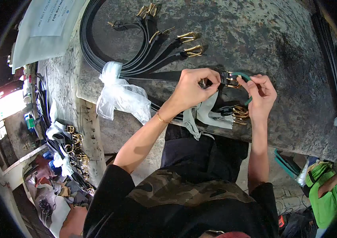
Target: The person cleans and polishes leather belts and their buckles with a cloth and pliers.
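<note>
1. The worktop [279, 51] is a dark, mottled stone slab that carries everything we handle.
2. A belt bundle [109, 51] of black straps loops along the slab's left side. It is tied with a clear plastic bag [116, 93], and its brass ends fan out at the top middle.
3. Our left hand [194, 89] has its grip closed, fingertips pinching the black belt [164, 75] just beside its buckle.
4. Our right hand [263, 95] has a narrow grip, thumb and forefinger pinching a green strip [240, 74].
5. A spare buckle cluster [240, 113], brass and part-wrapped in pale plastic, sits just below the hands at the front edge.
6. The buckle [232, 82] is brass on a black strap and lies on the slab between both hands. The green strip is thin and curves from the buckle down past the right fingers.
7. We read the step as fitting the green strip at the buckle, mid-way through. The next move calls for a steady left hold and a fine right pinch to keep the strip from slipping.
</note>
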